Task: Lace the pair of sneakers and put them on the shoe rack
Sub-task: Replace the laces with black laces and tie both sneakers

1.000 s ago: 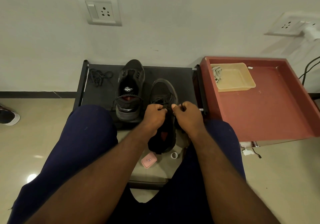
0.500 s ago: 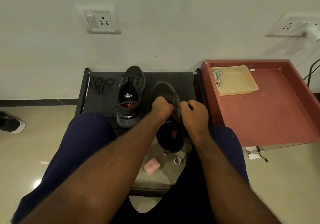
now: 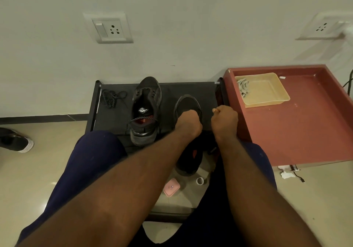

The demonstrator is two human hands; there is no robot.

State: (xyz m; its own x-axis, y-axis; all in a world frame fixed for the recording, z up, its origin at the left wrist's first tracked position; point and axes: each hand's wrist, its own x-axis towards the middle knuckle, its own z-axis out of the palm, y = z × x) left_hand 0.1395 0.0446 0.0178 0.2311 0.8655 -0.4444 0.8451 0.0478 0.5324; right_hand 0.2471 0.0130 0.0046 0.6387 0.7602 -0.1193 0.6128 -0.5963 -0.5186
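Blocking sight of the tongue and eyelets of the dark sneaker (image 3: 188,104) at centre frame: left hand (image 3: 188,121), knuckles up, fingers curled under and out of view. Just right of it, clear of the shoe's side, right hand (image 3: 225,119) balled tight, thumb tip showing at its upper left. Cannot tell whether either set of fingers has a lace in it, everything there being dark on dark. Toe resting on the shoe rack (image 3: 193,89), heel reaching past its near edge, down between the thighs. Second sneaker (image 3: 146,109) just left, upright, mouth open. Loose lace (image 3: 112,97) bunched at the rack's upper left corner. Bare rack cloth behind both toes, up to the wall. Red bench (image 3: 305,132) hard against the rack's right end, close beside the right hand.
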